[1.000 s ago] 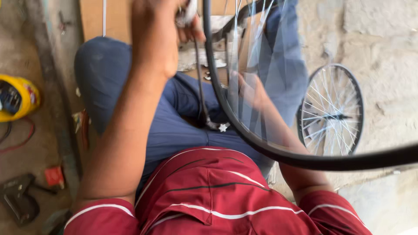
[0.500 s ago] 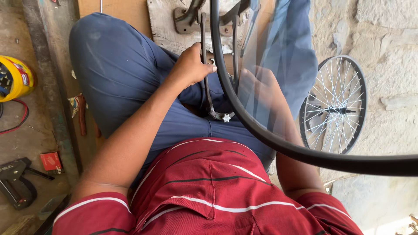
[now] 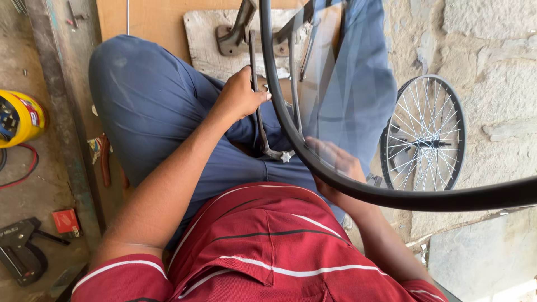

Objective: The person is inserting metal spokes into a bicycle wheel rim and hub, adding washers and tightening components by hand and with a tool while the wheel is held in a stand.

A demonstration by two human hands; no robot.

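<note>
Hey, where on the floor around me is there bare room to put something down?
Bare concrete between the yellow container and the small red box. Bare stone floor below the leaning spoked wheel. Crowded at bottom left by the black tool.

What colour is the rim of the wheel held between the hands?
Black: the wheel rim curves across the head view, spokes blurred inside it.

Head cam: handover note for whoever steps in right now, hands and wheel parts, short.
Left hand grips a metal stand arm beside the black wheel rim.
Right hand sits behind the spinning spokes, near the rim; grip unclear.
Rim is mounted in the stand, blurred with motion.
Second spoked wheel leans on the stone wall.
Done or left: can't tell.
</note>
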